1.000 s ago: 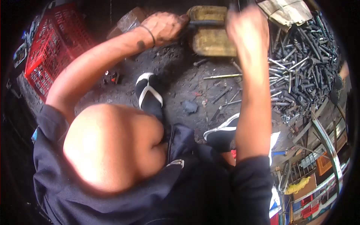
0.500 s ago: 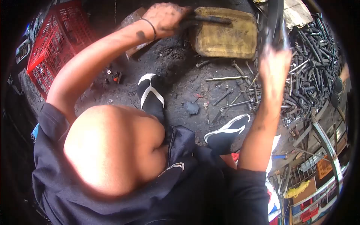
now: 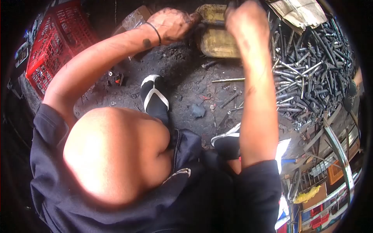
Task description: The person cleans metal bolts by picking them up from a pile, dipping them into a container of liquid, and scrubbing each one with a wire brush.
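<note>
My left hand (image 3: 173,25) is closed around one end of a dark threaded bolt (image 3: 211,24), which points to the right. My right hand (image 3: 248,25) is closed near the bolt's other end. Something dark shows at its fingers by the top edge, but its kind is hidden. Behind and below the bolt is a stained yellow metal container (image 3: 219,48), partly covered by my right hand and forearm.
A large heap of loose bolts (image 3: 311,77) spreads over the dirty floor on the right, with a cardboard sheet (image 3: 299,13) at its upper edge. A red plastic crate (image 3: 58,46) stands at left. My feet in white-strapped flip-flops (image 3: 155,95) are below.
My right hand has moved left from beside the bolt heap to the bolt's threaded end, bringing its blurred long tool out of clear view. My left hand has shifted slightly down, still gripping the bolt.
</note>
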The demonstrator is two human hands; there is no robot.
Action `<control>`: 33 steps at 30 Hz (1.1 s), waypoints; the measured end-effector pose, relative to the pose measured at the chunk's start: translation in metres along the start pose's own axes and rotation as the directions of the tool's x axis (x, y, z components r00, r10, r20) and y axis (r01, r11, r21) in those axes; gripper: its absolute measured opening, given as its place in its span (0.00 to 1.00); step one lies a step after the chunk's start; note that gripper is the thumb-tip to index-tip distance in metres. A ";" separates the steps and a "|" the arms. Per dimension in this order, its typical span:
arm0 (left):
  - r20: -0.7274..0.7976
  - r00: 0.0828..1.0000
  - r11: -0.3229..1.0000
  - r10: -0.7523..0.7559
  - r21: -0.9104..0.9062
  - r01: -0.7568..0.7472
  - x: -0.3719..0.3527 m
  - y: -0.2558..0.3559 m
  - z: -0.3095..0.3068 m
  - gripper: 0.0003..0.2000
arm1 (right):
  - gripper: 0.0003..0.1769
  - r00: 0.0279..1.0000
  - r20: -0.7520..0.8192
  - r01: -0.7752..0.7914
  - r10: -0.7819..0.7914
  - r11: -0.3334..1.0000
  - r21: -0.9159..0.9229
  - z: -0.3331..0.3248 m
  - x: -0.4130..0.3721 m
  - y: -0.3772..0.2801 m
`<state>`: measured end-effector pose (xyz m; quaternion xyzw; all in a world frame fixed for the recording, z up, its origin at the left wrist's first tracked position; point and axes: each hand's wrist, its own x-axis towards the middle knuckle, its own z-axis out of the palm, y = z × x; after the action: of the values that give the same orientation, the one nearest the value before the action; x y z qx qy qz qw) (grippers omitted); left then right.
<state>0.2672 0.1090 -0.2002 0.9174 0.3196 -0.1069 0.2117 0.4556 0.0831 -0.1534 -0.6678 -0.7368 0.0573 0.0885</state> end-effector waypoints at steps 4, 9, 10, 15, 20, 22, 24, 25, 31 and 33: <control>-0.034 0.999 0.998 -0.011 0.054 0.013 0.004 -0.002 0.001 0.15 | 0.27 0.909 0.155 -0.416 0.386 0.842 0.344 -0.039 -0.058 -0.031; 0.014 0.997 0.995 -0.071 0.065 0.070 0.005 0.002 -0.004 0.16 | 0.13 0.931 0.188 -0.352 0.311 0.902 0.250 0.002 -0.033 -0.026; -0.029 0.993 0.993 -0.111 0.033 0.112 0.009 -0.010 0.019 0.22 | 0.13 0.980 0.126 -0.174 0.155 0.972 0.159 -0.002 -0.011 -0.011; -0.059 0.993 0.994 -0.098 0.039 0.101 0.001 -0.005 -0.002 0.20 | 0.19 0.798 0.300 -0.590 0.523 0.779 0.211 -0.034 -0.034 0.031; -0.049 0.989 0.972 -0.137 -0.200 0.125 0.000 -0.010 -0.014 0.21 | 0.28 0.670 0.388 -0.732 0.632 0.476 0.488 -0.031 -0.136 0.010; -0.069 0.992 0.978 -0.103 -0.190 0.089 0.000 -0.010 -0.006 0.20 | 0.29 0.715 0.348 -0.695 0.606 0.563 0.447 -0.025 -0.148 -0.008; -0.132 0.990 0.992 -0.052 -0.118 0.036 0.002 -0.017 0.006 0.17 | 0.29 0.821 0.241 -0.570 0.517 0.721 0.395 -0.013 -0.146 -0.016; -0.077 0.996 0.996 -0.045 -0.077 0.039 0.004 -0.013 0.001 0.16 | 0.30 0.828 0.261 -0.561 0.497 0.752 0.347 -0.012 -0.127 -0.019; -0.024 1.000 0.999 -0.003 0.054 0.004 0.019 -0.021 -0.020 0.13 | 0.17 0.922 0.141 -0.372 0.360 0.926 0.068 -0.020 -0.012 0.007; -0.035 0.999 1.000 -0.002 0.030 0.003 0.015 -0.016 -0.027 0.13 | 0.20 0.844 0.221 -0.535 0.489 0.795 0.284 -0.049 -0.040 -0.005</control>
<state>0.2702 0.1402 -0.1865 0.9218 0.3226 -0.0960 0.1921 0.4647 0.0411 -0.1064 -0.8118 -0.5116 0.2490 0.1312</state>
